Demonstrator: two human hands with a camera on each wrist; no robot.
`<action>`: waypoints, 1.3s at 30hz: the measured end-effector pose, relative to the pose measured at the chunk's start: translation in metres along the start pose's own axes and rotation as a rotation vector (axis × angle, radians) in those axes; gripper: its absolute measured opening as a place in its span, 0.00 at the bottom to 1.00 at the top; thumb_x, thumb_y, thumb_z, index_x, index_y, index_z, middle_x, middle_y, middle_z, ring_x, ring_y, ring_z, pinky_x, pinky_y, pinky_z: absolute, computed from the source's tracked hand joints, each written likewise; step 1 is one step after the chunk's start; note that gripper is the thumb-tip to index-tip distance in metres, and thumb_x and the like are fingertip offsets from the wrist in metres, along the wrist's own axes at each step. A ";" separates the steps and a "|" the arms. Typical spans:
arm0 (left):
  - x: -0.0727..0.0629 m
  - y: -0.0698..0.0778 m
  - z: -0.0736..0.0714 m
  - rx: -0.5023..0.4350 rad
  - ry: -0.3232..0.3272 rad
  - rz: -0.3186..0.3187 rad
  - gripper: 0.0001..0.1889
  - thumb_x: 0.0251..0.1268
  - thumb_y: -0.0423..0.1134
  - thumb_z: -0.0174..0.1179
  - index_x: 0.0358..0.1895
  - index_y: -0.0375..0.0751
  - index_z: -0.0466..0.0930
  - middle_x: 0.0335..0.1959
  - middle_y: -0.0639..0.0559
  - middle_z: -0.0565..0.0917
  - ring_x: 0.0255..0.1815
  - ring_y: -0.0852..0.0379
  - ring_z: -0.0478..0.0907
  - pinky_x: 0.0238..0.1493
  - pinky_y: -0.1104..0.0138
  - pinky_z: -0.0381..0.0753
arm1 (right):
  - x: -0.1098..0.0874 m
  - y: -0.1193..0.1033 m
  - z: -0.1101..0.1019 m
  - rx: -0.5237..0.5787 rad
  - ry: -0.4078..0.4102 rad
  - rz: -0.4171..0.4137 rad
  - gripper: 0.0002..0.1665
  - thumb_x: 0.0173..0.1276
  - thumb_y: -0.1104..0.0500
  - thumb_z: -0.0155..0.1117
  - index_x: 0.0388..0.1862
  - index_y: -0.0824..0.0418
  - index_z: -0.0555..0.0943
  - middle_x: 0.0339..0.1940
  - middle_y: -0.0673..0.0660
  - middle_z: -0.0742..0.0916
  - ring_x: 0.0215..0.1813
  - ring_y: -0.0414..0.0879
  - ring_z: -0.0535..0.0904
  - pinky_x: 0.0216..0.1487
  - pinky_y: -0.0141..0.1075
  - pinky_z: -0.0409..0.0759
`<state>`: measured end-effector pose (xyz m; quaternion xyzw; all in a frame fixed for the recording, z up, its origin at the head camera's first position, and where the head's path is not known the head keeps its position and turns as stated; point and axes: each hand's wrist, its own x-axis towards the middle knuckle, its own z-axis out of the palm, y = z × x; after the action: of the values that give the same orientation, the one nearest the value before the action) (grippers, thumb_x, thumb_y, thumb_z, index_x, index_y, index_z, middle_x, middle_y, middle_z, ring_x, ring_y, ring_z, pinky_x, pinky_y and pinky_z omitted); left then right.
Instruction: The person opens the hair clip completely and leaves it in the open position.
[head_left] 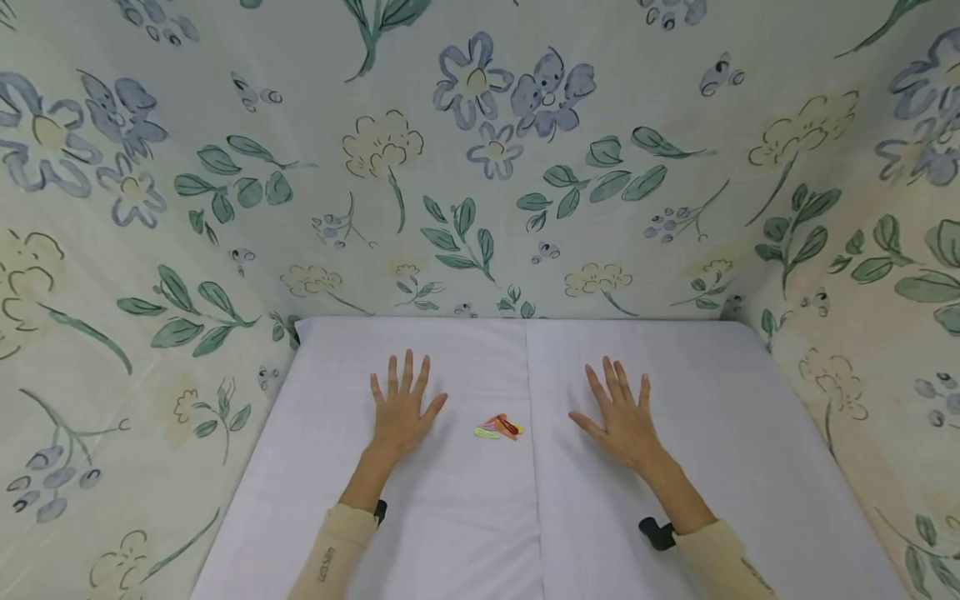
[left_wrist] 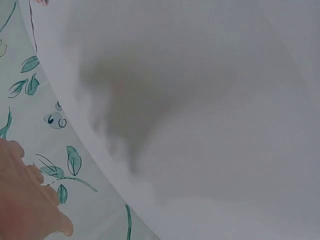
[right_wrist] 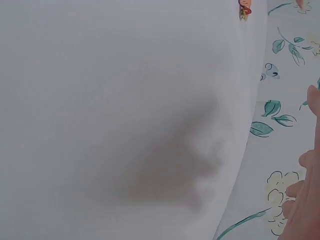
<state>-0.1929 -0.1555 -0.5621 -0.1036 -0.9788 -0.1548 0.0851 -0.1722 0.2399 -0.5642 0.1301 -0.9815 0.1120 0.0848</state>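
- Fingers: left hand (head_left: 401, 410) and right hand (head_left: 622, 415) both flat on the white sheet (head_left: 735, 433), fingers straight and spread, holding nothing.
- Hair clips (head_left: 500, 427): small colourful pile (orange, yellow, green, pink) lying btwn the hands, near the centre crease, touching neither.
- Handling, prob.: v. light, thin, stiff, smooth — may slide on cloth. Pinch one by its edges w/ thumb + forefinger.
- Flowered cloth (head_left: 480, 167) behind & at the sides.
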 end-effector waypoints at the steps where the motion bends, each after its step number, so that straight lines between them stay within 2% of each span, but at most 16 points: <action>1: 0.000 0.001 0.001 -0.001 -0.003 0.000 0.41 0.77 0.62 0.50 0.85 0.48 0.49 0.86 0.39 0.46 0.86 0.30 0.38 0.76 0.26 0.35 | 0.000 -0.001 0.001 0.003 0.001 0.000 0.55 0.71 0.31 0.59 0.85 0.57 0.54 0.86 0.70 0.53 0.85 0.69 0.47 0.78 0.74 0.36; 10: 0.000 0.014 0.013 -0.056 -0.060 -0.002 0.41 0.79 0.62 0.48 0.85 0.49 0.47 0.87 0.40 0.42 0.86 0.31 0.34 0.76 0.26 0.30 | 0.000 -0.012 0.009 0.034 -0.023 -0.001 0.54 0.70 0.34 0.64 0.85 0.57 0.56 0.86 0.69 0.53 0.85 0.68 0.48 0.77 0.75 0.37; 16: 0.000 0.021 0.020 -0.141 -0.088 0.010 0.40 0.79 0.61 0.50 0.85 0.50 0.49 0.86 0.36 0.44 0.85 0.26 0.38 0.74 0.24 0.33 | -0.001 -0.019 0.017 0.064 -0.028 -0.027 0.52 0.71 0.35 0.64 0.85 0.56 0.56 0.86 0.68 0.54 0.85 0.68 0.49 0.77 0.75 0.38; 25: 0.001 0.031 0.034 -0.216 -0.076 0.080 0.37 0.78 0.56 0.54 0.83 0.49 0.55 0.84 0.33 0.50 0.83 0.24 0.45 0.72 0.22 0.40 | 0.001 -0.032 0.024 0.130 -0.044 -0.049 0.51 0.71 0.36 0.64 0.85 0.54 0.57 0.86 0.67 0.55 0.86 0.66 0.49 0.78 0.74 0.37; 30: 0.001 0.035 0.038 -0.302 -0.102 0.103 0.35 0.79 0.54 0.54 0.83 0.50 0.57 0.85 0.34 0.50 0.84 0.26 0.45 0.74 0.24 0.39 | 0.001 -0.041 0.029 0.191 -0.036 -0.077 0.49 0.71 0.37 0.65 0.84 0.53 0.60 0.86 0.67 0.58 0.85 0.67 0.52 0.77 0.75 0.38; 35: 0.003 0.038 0.044 -0.419 -0.139 0.098 0.31 0.77 0.49 0.58 0.79 0.50 0.65 0.85 0.36 0.49 0.85 0.28 0.44 0.76 0.27 0.36 | 0.001 -0.048 0.037 0.223 -0.005 -0.110 0.45 0.70 0.39 0.67 0.82 0.51 0.65 0.85 0.65 0.60 0.84 0.67 0.55 0.76 0.76 0.41; 39: 0.004 0.040 0.049 -0.541 -0.149 0.068 0.25 0.72 0.41 0.65 0.70 0.44 0.77 0.85 0.36 0.50 0.85 0.29 0.45 0.78 0.29 0.38 | 0.002 -0.053 0.044 0.245 0.034 -0.129 0.42 0.68 0.41 0.70 0.78 0.50 0.71 0.83 0.65 0.65 0.84 0.66 0.57 0.75 0.77 0.43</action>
<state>-0.1942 -0.1021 -0.5957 -0.1663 -0.9015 -0.3993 -0.0127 -0.1657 0.1791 -0.5952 0.2006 -0.9485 0.2274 0.0918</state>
